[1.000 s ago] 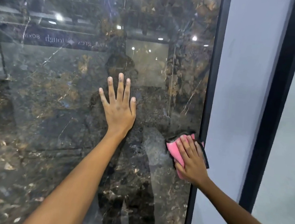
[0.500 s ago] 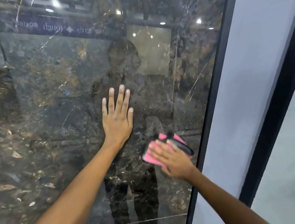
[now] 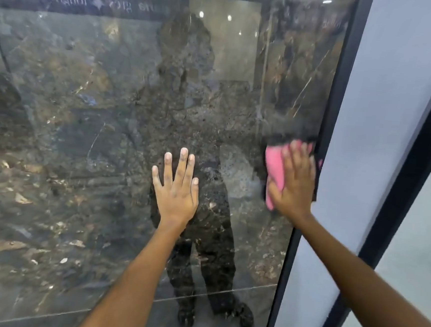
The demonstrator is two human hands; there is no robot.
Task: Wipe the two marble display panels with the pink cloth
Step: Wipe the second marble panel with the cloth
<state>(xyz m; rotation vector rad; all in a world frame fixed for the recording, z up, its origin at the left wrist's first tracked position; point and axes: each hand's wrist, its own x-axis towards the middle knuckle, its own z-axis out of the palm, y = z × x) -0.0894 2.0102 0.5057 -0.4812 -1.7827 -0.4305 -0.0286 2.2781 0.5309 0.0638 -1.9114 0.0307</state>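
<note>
I have one dark marble panel filling most of my view, glossy, brown and grey with pale veins. It mirrors ceiling lights, a strip of reversed lettering along its top edge and a standing figure in the middle. A thin pale line runs across it near its bottom edge. A black frame borders the panel's right edge from top to bottom. Right of the frame stands a plain pale wall strip, then a second black frame, then a pale surface at the far right; I cannot tell whether that is the second panel.

My left hand lies flat on the panel a little right of its middle and below mid-height, its fingers straight, pointing up and slightly spread, holding nothing. My right hand is at the panel's right edge, just beside the frame, with straight fingers pressing the cloth flat against the marble. The cloth is pink with a dark, blurred part above it, at the fingertips. Most of it is hidden under the palm, and a pink band shows along the hand's left side, from the fingertips down to the wrist.
</note>
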